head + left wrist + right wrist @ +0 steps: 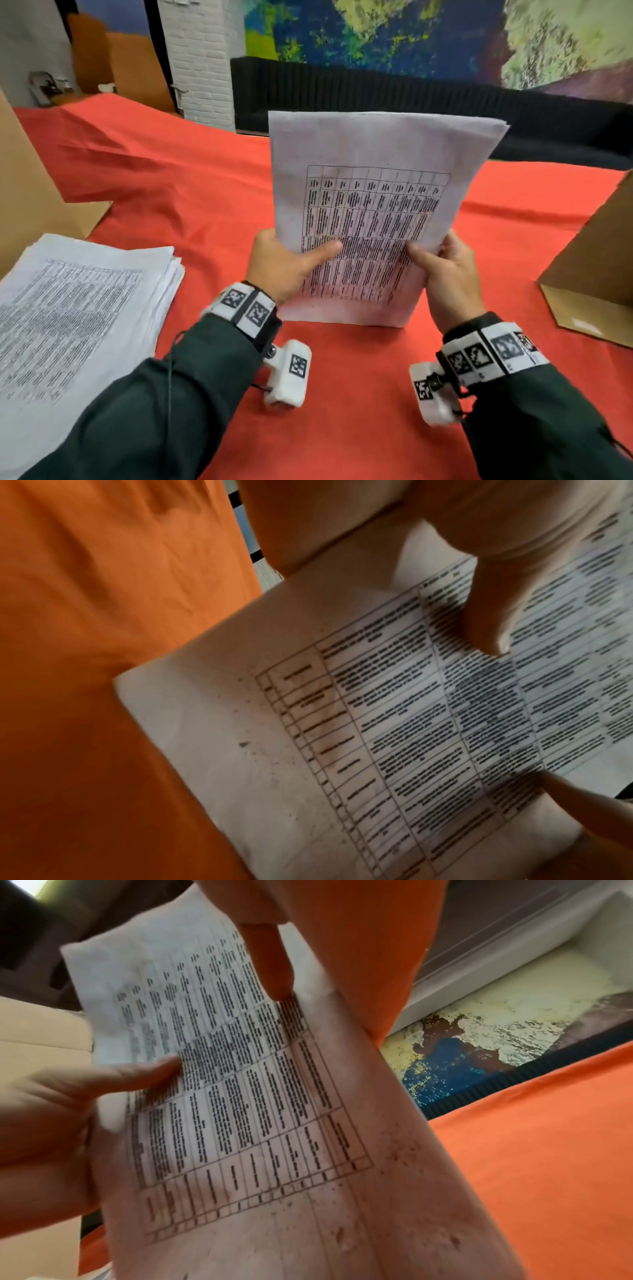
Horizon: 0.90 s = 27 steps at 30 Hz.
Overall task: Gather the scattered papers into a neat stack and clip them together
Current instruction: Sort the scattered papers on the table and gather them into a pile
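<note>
**Ana:** Red cloth [212,192] covers the whole table, with a painted wall behind it and brown cardboard boxes [596,274] at both sides. Where are the papers?

**Ben:** The person holds a thin sheaf of white printed sheets with a black table on them [370,205] upright, its bottom edge standing on the cloth. The left hand [284,263] grips the sheaf's left edge, thumb laid across the front and fingers behind. The right hand [445,270] grips the right edge the same way. Both hands are closed around the paper, low on the sheaf.

**Ana:** So the step is squaring the edges?

**Ben:** That seems likely. The top corner at the right shows sheets slightly fanned, so they are not yet flush. To do it well, the person should probably loosen both grips enough for the sheets to slide, tap the bottom edge on the cloth, then turn the sheaf and tap a long side.

**Ana:** Anything to watch?

**Ben:** Soft, wrinkled cloth may cushion the tap, so a flat patch would help. Thumbs pressing hard could bow the sheets.

**Ana:** And the clip?

**Ben:** None is visible. A taller pile of white printed pages [72,308] lies flat at the left, apart from the sheaf.
</note>
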Tool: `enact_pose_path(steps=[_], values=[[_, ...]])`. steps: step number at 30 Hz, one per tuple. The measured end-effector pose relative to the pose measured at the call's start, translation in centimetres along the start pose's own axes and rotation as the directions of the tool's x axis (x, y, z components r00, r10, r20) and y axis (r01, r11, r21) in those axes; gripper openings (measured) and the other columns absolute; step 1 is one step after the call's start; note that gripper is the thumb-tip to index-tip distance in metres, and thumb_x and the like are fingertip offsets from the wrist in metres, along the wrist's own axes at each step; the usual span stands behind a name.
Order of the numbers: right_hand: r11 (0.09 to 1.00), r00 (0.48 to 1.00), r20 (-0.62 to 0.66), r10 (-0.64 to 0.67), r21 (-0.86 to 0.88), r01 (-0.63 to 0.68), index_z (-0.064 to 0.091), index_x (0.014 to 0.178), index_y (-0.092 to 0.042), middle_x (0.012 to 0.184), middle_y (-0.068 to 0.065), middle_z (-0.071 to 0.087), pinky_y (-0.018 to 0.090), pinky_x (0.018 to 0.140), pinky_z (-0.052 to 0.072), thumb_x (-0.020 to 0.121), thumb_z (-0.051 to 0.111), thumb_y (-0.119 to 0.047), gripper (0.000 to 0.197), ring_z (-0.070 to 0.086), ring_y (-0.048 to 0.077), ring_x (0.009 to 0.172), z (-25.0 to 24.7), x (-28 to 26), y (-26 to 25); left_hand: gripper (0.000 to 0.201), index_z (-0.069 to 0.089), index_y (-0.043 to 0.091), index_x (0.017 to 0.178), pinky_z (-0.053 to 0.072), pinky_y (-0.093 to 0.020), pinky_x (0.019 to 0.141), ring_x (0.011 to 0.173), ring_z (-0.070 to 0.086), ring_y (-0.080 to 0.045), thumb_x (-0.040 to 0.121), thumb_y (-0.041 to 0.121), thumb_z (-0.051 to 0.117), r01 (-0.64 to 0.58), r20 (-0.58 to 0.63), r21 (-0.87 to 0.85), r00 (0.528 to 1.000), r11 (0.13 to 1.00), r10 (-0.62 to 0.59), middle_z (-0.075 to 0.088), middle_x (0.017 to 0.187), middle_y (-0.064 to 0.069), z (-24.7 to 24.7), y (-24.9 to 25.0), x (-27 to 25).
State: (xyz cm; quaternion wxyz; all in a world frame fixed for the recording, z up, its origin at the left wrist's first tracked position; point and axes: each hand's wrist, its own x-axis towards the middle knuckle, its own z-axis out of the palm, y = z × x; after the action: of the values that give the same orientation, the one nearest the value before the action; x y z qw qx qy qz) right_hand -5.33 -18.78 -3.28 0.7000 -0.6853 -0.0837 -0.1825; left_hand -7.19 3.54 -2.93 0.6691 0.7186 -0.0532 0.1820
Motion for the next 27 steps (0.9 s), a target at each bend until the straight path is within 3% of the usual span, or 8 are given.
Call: enact_pose_path(steps=[4,8,10,14,17,21,25,27], values=[[0.997,1.000,-0.002,0.018,0.078,-0.018,0.064,0.117,-0.007,0.107,0.001,0.075,0.037,0.094,0.056,0.089,0.054,0.015,0.037,0.070,0.017,0.101,1.4,1.1,-1.2,0.026,0.076,0.002,0.085,0.060,-0.031,0.068,0.069,0.070,-0.014,0.075,0.021,0.090,-0.050,-0.029,0.123,0.998,0.991,0.054,0.078,0.081,-0.003,-1.3,2.2,2.1],[0.989,0.970,0.213,0.113,0.066,-0.130,0.066,0.107,-0.016,0.110,0.005,0.076,0.050,0.090,0.059,0.078,0.058,0.012,0.041,0.073,0.025,0.101,7.3,0.5,-3.0,0.040,0.077,0.004,0.104,0.061,-0.040,0.088,0.095,0.075,-0.019,0.077,0.030,0.088,0.005,0.048,0.338,0.999,0.941,-0.023,0.079,0.102,-0.006,-8.3,5.4,4.6],[0.984,0.901,0.395,0.178,-0.083,-0.158,0.065,0.099,-0.018,0.098,0.000,0.077,0.052,0.081,0.062,0.083,0.057,0.019,0.041,0.075,0.016,0.084,10.9,-1.1,-3.3,0.039,0.077,0.010,0.109,0.054,-0.026,0.084,0.097,0.071,-0.017,0.081,0.034,0.085,0.088,0.071,0.584,0.985,0.807,-0.159,0.076,0.107,-0.001,-13.0,6.9,5.0],[0.936,0.696,0.628,0.348,-0.276,-0.219,0.063,0.096,-0.021,0.080,-0.002,0.073,0.036,0.046,0.059,0.088,0.058,0.011,0.033,0.072,0.018,0.063,19.5,-5.1,-2.8,0.038,0.077,0.015,0.098,0.054,-0.036,0.081,0.089,0.071,-0.026,0.077,0.046,0.084,0.297,-0.135,0.843,0.924,0.449,-0.356,0.077,0.098,-0.004,-23.8,7.6,3.9],[0.892,0.570,0.691,0.445,-0.399,-0.212,0.061,0.089,-0.019,0.073,0.004,0.069,0.031,0.040,0.054,0.085,0.063,0.008,0.027,0.065,0.019,0.050,25.6,-7.4,-1.1,0.034,0.077,0.015,0.090,0.057,-0.034,0.075,0.077,0.073,-0.023,0.074,0.043,0.088,0.425,-0.274,0.863,0.848,0.273,-0.454,0.078,0.084,-0.002,-30.4,5.5,1.9],[0.789,0.474,0.641,0.604,-0.565,-0.241,0.050,0.080,-0.009,0.064,0.017,0.063,0.027,0.038,0.049,0.085,0.065,0.008,0.023,0.061,0.022,0.040,30.2,-9.7,1.2,0.033,0.078,0.015,0.097,0.060,-0.034,0.077,0.078,0.074,-0.022,0.077,0.039,0.087,0.459,-0.322,0.879,0.773,0.131,-0.546,0.078,0.085,-0.001,-35.7,1.4,-0.6],[0.699,0.568,0.577,0.587,-0.715,0.004,0.068,0.078,-0.014,0.073,0.000,0.062,0.024,0.056,0.045,0.073,0.082,-0.016,0.015,0.057,0.016,0.064,31.0,-9.3,2.0,0.039,0.073,0.020,0.109,0.059,-0.036,0.084,0.089,0.073,-0.018,0.077,0.038,0.086,0.380,-0.261,0.924,0.716,0.047,-0.647,0.077,0.097,0.004,-37.3,-1.9,-1.7],[0.678,0.600,0.545,0.585,-0.735,0.006,0.073,0.081,-0.014,0.079,-0.002,0.067,0.022,0.059,0.047,0.072,0.083,-0.022,0.015,0.059,0.015,0.072,31.1,-8.3,2.1,0.049,0.067,0.021,0.115,0.056,-0.035,0.087,0.095,0.069,-0.018,0.076,0.042,0.086,0.307,-0.232,0.952,0.720,0.000,-0.654,0.073,0.104,0.005,-37.3,-2.7,-1.7]])
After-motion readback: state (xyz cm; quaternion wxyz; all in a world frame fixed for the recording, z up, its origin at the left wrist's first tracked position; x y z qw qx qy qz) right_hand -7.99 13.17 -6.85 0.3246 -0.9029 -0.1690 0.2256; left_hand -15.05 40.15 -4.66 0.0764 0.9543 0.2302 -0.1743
